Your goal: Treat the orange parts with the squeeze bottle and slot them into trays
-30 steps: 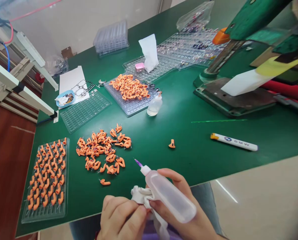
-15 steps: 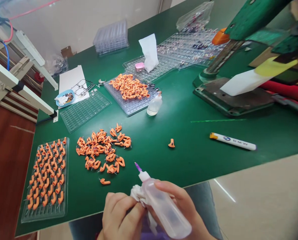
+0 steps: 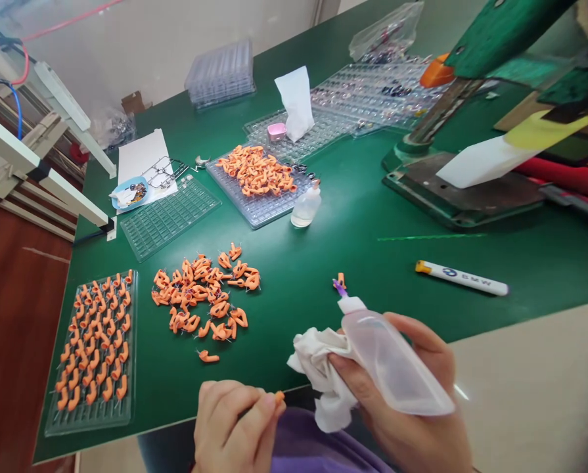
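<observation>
My left hand (image 3: 237,427) pinches a small orange part (image 3: 279,397), of which only the tip shows past the fingers. In my right hand (image 3: 407,387) are a translucent squeeze bottle (image 3: 395,364) with a purple needle tip and a crumpled white tissue (image 3: 320,368). The bottle leans up and left, its tip overlapping a lone orange piece (image 3: 341,278) on the table; whether they touch I cannot tell. A loose pile of curved orange pieces with thin metal pins (image 3: 195,289) lies beyond my left hand. Farther left, a clear tray (image 3: 91,420) holds similar pieces in rows.
Another tray (image 3: 259,217) bears a heap of orange pieces, beside a small bottle of clear liquid (image 3: 305,207). A white marker (image 3: 461,278) lies at right, before a green press (image 3: 461,190). Stacked clear trays (image 3: 219,75) stand at the back.
My right hand has moved right and slightly up with the bottle and tissue, away from my left hand. The tip of the orange part in my left fingers now shows.
</observation>
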Action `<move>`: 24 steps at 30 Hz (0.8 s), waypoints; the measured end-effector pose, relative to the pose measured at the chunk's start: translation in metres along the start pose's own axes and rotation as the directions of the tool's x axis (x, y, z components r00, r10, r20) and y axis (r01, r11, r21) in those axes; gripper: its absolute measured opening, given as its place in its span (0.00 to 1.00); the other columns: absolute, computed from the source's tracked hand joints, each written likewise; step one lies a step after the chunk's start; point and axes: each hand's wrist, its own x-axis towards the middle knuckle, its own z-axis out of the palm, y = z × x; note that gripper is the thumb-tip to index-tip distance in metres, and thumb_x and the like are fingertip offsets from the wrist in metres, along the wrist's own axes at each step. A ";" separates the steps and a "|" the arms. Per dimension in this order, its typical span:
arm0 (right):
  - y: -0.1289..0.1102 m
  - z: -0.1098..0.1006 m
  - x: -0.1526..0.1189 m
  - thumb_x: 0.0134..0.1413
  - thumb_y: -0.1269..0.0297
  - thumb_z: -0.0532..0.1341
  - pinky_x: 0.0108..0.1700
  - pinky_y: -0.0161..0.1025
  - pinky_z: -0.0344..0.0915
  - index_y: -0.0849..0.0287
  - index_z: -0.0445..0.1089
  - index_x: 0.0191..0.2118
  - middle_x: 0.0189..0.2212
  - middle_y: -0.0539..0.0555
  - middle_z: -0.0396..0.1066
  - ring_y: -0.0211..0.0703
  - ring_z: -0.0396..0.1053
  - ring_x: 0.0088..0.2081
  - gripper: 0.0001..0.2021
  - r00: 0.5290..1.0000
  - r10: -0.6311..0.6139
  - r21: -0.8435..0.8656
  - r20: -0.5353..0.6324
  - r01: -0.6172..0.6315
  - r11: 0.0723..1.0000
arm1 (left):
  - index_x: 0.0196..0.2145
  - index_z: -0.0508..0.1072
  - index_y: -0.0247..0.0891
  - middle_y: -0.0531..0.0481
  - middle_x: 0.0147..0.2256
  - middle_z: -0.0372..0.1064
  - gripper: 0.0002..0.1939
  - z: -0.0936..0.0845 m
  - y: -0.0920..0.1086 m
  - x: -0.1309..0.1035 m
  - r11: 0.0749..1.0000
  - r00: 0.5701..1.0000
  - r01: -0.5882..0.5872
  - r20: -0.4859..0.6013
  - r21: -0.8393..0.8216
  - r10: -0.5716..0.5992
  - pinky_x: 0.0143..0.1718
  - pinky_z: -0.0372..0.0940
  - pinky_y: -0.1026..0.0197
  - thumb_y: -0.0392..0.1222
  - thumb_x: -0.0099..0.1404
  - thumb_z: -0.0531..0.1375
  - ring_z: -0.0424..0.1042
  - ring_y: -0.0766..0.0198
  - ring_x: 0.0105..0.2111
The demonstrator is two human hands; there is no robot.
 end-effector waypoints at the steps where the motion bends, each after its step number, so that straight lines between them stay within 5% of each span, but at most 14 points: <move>1: 0.001 0.000 -0.001 0.51 0.57 0.72 0.37 0.44 0.75 0.45 0.63 0.57 0.46 0.54 0.68 0.51 0.72 0.41 0.28 1.000 0.009 -0.005 -0.003 -0.009 1.000 | 0.40 0.77 0.33 0.50 0.31 0.75 0.10 0.000 0.000 -0.001 1.000 1.000 0.001 0.005 0.000 -0.001 0.31 0.68 0.63 0.25 0.62 0.64 0.72 0.67 0.31; 6: -0.002 0.004 -0.007 0.50 0.58 0.72 0.35 0.40 0.77 0.47 0.65 0.55 0.42 0.53 0.72 0.47 0.76 0.34 0.27 0.999 -0.045 0.006 0.011 0.045 0.999 | 0.40 0.77 0.32 0.49 0.31 0.75 0.09 -0.001 0.000 -0.003 1.000 1.000 -0.005 0.007 0.000 0.005 0.31 0.68 0.62 0.25 0.62 0.65 0.72 0.66 0.31; 12: -0.015 0.013 -0.015 0.57 0.63 0.68 0.35 0.35 0.78 0.47 0.64 0.55 0.40 0.52 0.74 0.43 0.77 0.33 0.22 0.969 -0.085 0.107 0.230 0.062 0.992 | 0.38 0.77 0.31 0.48 0.30 0.75 0.05 -0.005 0.001 0.003 0.998 0.998 -0.051 0.048 0.029 0.049 0.31 0.67 0.63 0.27 0.64 0.64 0.73 0.66 0.31; 17: -0.020 0.022 -0.021 0.61 0.70 0.65 0.34 0.28 0.75 0.41 0.62 0.57 0.34 0.46 0.75 0.37 0.76 0.30 0.23 0.884 -0.049 0.233 0.465 -0.069 0.970 | 0.38 0.77 0.29 0.46 0.32 0.77 0.05 -0.007 0.001 0.000 0.988 0.990 -0.117 0.086 0.099 0.109 0.34 0.67 0.62 0.28 0.68 0.60 0.74 0.64 0.33; 24: -0.026 0.026 -0.034 0.59 0.61 0.67 0.34 0.32 0.73 0.44 0.63 0.54 0.33 0.47 0.73 0.38 0.72 0.29 0.19 0.841 0.275 0.283 0.466 -0.436 0.854 | 0.38 0.77 0.30 0.46 0.31 0.77 0.05 -0.006 0.002 -0.001 0.989 0.994 -0.094 0.071 0.116 0.086 0.33 0.66 0.61 0.28 0.68 0.60 0.74 0.64 0.31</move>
